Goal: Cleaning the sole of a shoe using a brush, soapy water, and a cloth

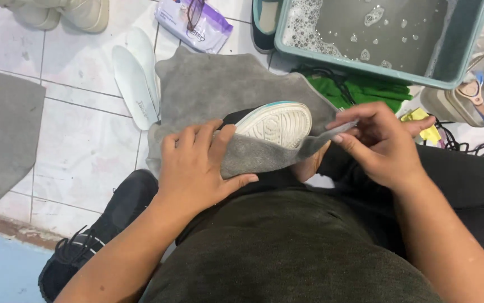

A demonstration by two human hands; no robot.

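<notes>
On the lap, centre | left hand (194, 168) grasping grey cloth (225, 95) around white-soled shoe (278, 123) | right hand (379, 146) pinching cloth edge | soapy basin (466, 39) far right.

L hand (194, 165) cupped, R hand (379, 143) pinching

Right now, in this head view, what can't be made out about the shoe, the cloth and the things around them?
- White-soled shoe: upper hidden by the grey suede-like cloth and left hand.
- Right hand: fingertips pinch the cloth edge; palm side hidden.
- Teal plastic basin of soapy water: cut off by the top edge; cloudy water hides the bottom.
- Cream sneakers: cropped by the top edge.
</notes>
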